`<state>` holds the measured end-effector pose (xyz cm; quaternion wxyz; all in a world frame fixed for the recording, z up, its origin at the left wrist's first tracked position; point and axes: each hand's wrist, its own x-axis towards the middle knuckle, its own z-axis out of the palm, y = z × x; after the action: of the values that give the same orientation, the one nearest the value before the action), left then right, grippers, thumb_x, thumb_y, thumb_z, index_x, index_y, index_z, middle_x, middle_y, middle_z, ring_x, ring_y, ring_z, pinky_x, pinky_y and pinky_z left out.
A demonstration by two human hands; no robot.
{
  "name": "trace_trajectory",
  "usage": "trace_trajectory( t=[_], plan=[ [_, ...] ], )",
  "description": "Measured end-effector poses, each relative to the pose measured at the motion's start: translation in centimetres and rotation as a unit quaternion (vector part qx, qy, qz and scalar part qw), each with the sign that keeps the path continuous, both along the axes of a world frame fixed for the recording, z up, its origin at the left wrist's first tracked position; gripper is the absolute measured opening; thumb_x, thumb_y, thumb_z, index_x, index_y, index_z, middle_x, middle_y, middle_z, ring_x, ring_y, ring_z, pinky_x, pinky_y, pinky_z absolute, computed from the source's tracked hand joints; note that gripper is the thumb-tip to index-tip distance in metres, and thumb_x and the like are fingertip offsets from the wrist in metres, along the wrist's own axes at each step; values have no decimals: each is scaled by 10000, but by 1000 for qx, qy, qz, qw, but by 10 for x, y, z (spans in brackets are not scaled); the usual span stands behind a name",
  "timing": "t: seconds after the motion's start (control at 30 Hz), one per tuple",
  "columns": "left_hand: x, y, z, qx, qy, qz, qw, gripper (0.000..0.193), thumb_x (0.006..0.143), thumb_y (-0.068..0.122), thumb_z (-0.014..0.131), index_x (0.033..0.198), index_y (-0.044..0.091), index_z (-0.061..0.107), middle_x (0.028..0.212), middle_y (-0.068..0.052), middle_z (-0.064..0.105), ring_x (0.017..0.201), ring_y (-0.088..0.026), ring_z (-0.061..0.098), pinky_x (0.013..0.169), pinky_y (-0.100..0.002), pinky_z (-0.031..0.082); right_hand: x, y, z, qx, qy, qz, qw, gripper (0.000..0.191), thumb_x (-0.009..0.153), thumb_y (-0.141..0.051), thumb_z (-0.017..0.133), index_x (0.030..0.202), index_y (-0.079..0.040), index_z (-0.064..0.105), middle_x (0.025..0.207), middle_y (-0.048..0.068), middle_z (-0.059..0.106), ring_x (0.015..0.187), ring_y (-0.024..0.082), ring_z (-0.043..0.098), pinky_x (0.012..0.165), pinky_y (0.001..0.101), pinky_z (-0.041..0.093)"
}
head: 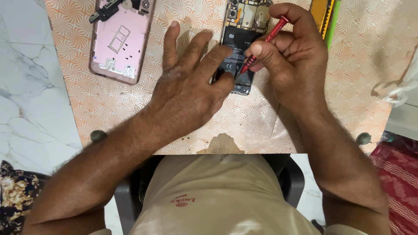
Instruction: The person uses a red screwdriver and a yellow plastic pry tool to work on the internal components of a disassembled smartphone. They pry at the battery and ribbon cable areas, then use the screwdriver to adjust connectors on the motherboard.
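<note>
An opened phone [241, 32] lies back-up on the patterned table, its black battery and circuit boards exposed. My left hand [191, 87] rests flat beside it, the fingers pressing on the battery's left side and lower edge. My right hand [296, 56] grips a red screwdriver [265, 41] like a pen, tip down near the phone's lower right part.
A pink phone back cover [119, 41] with small parts on it lies at the upper left. A yellow-and-green tool [324, 15] sits at the top right. The table [348, 87] has an orange-patterned covering with a torn front edge; marble floor is at left, red cloth at right.
</note>
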<state>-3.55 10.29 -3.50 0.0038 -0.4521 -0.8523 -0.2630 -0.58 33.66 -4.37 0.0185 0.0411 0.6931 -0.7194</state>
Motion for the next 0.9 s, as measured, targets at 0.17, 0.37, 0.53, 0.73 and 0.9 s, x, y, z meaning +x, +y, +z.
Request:
trace_trajectory(
  t=[0.17, 0.37, 0.53, 0.73, 0.9],
  plan=[
    [-1, 2, -4, -2, 12, -10, 1000, 78, 1014, 147, 761, 962, 91, 740, 1442, -186, 573, 1447, -439, 460, 1235, -754, 70, -3, 3, -1, -7, -2, -5, 1000, 425, 1112, 61, 681, 1442, 44, 415, 971, 147, 752, 877, 150, 757, 754, 239, 633],
    [-5, 2, -1, -3, -5, -7, 1000, 78, 998, 147, 776, 989, 79, 741, 1436, -177, 573, 1443, -442, 462, 1224, -770, 65, -10, 1, 4, -27, -10, -11, 1000, 439, 1100, 52, 690, 1440, 49, 413, 959, 144, 749, 884, 153, 752, 758, 239, 633],
    [-6, 4, 1, 13, -36, 1, 999, 80, 959, 155, 780, 963, 84, 742, 1412, -174, 568, 1414, -447, 457, 1189, -791, 77, -9, -2, 7, -35, -46, -45, 997, 509, 1030, 49, 711, 1448, 48, 422, 924, 138, 740, 843, 148, 740, 727, 231, 612],
    [-6, 5, -4, 14, -22, -7, 1000, 102, 1006, 116, 758, 945, 46, 716, 1478, -158, 523, 1441, -418, 442, 1219, -772, 86, -7, 4, -2, -35, -3, -25, 999, 456, 1106, 59, 728, 1450, 55, 429, 958, 152, 748, 860, 162, 746, 766, 241, 620],
    [-3, 2, -6, 16, 40, -25, 999, 147, 1056, 112, 694, 963, 4, 727, 1476, -159, 506, 1481, -385, 429, 1233, -743, 57, -7, 6, -1, -51, -3, -34, 998, 458, 1098, 44, 736, 1433, 67, 424, 984, 161, 745, 868, 176, 749, 758, 268, 634]
  ],
)
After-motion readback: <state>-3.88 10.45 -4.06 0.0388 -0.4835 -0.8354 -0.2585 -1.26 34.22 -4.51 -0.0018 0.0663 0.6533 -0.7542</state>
